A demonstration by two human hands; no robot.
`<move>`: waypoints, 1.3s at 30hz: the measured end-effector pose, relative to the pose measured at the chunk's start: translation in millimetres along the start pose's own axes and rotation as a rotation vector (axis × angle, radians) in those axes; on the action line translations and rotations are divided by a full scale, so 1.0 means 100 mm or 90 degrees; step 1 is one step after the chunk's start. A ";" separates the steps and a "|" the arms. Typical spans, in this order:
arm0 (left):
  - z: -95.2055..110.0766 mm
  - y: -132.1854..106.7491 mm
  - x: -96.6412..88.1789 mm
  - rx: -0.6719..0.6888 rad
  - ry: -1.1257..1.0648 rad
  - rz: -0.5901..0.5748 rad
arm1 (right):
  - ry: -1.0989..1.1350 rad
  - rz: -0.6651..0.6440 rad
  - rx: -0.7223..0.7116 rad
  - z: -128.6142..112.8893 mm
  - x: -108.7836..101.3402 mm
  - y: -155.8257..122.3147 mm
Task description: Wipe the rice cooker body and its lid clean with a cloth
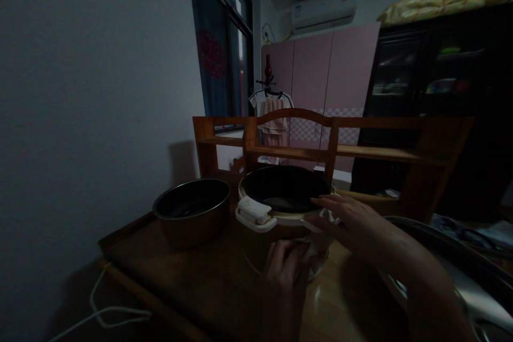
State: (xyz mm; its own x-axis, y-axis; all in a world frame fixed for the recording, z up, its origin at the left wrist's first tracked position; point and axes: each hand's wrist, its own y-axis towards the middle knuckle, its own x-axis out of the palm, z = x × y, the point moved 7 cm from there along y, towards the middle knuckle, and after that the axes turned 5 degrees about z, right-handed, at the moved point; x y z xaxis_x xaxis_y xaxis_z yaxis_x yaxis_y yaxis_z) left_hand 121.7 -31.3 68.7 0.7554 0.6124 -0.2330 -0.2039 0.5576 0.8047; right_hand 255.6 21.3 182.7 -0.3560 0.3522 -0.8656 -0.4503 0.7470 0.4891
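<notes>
So both hands are up against the cooker [276, 232], which sits right in front of the person on a wooden counter [172, 288], its top open and the inside dark. The left hand [284, 264] is low on the front of it, fingers curled in toward the body. Can't tell if it's actually gripping anything, it's too dim down there. The right hand [347, 214] comes in higher from the other side, fingers fairly straight and reaching over the near right part of the rim. Can't tell if those fingers are pinching anything either. There's a pale patch between the two hands, too murky to make out.

Just above and left of the left hand is a chunky white handle [254, 211] on the cooker's side. Further left of both hands, near the cooker, there's a round metal pot [196, 222], upright and open, dark inside. Over by the right forearm is a big round thing with a shiny metal surface [460, 270], partly hidden by the arm.

Straight past the hands is a wooden shelf unit [294, 153], with a pink wardrobe [310, 75] behind it. Way down left of the left hand, a white cable [124, 310] hangs in a loop beside the counter.
</notes>
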 end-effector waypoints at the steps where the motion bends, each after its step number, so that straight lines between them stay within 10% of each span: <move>1: 0.02 0.01 -0.01 -0.002 -0.004 0.010 | 0.002 -0.001 0.000 -0.01 -0.01 0.00; 39: -0.02 -0.02 0.06 0.069 0.048 0.042 | -0.002 0.023 -0.006 -0.04 -0.03 -0.02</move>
State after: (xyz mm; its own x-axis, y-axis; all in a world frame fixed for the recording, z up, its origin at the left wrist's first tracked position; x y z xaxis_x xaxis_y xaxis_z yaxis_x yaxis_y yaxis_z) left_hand 125.5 -28.1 64.7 0.6931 0.6882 -0.2144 -0.1800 0.4533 0.8730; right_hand 254.8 16.4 184.8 -0.3693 0.3816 -0.8474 -0.4441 0.7285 0.5216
